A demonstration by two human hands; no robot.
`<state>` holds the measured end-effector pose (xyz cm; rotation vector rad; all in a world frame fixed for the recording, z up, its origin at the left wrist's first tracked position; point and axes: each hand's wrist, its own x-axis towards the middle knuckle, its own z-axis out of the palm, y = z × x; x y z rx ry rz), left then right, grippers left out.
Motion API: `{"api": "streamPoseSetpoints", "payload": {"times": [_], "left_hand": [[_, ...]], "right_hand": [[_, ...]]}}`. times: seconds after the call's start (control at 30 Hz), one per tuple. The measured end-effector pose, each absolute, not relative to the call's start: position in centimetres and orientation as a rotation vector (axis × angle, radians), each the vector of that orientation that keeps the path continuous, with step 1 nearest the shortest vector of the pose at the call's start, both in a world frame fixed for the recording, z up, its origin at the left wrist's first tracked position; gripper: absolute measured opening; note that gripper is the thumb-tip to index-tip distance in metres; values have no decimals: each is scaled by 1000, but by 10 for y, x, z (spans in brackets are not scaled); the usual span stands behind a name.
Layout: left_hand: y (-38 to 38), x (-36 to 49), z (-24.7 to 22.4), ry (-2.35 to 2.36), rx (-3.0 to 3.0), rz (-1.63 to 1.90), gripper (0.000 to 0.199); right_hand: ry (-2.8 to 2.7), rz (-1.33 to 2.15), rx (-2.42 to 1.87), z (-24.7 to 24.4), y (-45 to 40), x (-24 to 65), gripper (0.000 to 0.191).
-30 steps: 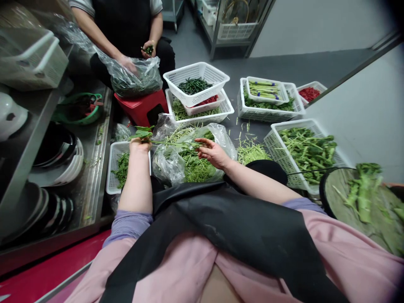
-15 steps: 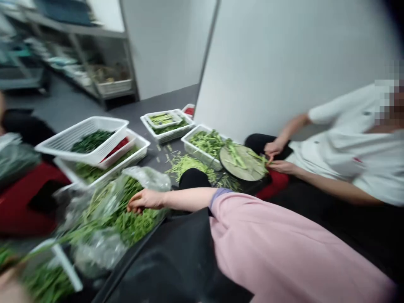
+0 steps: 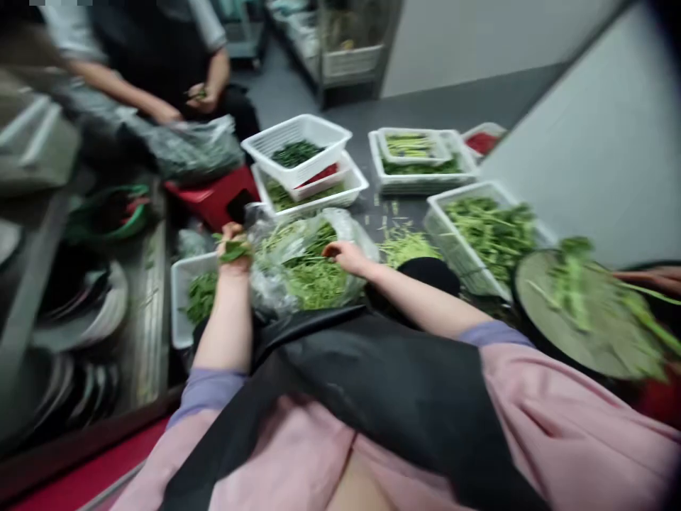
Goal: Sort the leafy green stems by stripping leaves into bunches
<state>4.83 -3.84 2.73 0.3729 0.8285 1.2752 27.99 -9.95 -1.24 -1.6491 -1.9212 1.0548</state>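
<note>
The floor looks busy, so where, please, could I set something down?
Bare floor lies between the nested trays and pale wall. It is crowded near the right hand: plastic bag of greens, strewn clippings and basket stack.

The left hand grips green leafy sprigs near a white rectangular plastic basket. The right hand, fingers bent, is at a clear plastic bag of thin green stems. Beyond stand 3 stacked white plastic baskets.
</note>
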Motion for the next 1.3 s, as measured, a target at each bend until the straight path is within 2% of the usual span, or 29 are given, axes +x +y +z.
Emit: {"api": "streamPoseSetpoints", "payload": {"times": [0.13,0.27,0.37,0.5,0.7,0.87,1.0,1.07,1.17,1.3], "left_hand": [[-44,4,15,805,153,1452,27],[-39,12,11,707,123,1414,33],[-38,14,12,721,118,1412,36],[-37,13,17,806,127,1402,41],[-39,22,21,867,208,1421,21],[-45,30,17,880,368,1412,19],[-47,29,18,864,376,1406,23],[-46,27,20,840,333,1404,23],[-46,30,20,810,266,1374,24],[-48,43,14,802,233,1326,23]], "right_hand": [[-1557,1402,-1495,-18,-93,258,45],[-1751,1648,-1301,-5,-108,234,29],[-1848,1590,-1336,-2,-109,227,24],[-1759,1595,-1446,-5,-106,232,27],[-1742,1539,-1490,-6,-110,239,31],[-1527,1366,-1657,-20,-110,242,21],[-907,1457,-1735,-30,-102,256,13],[-784,1469,-1682,-30,-99,262,11],[-996,1576,-1449,-23,-98,255,11],[-1306,1880,-1192,-13,-102,226,23]]}}
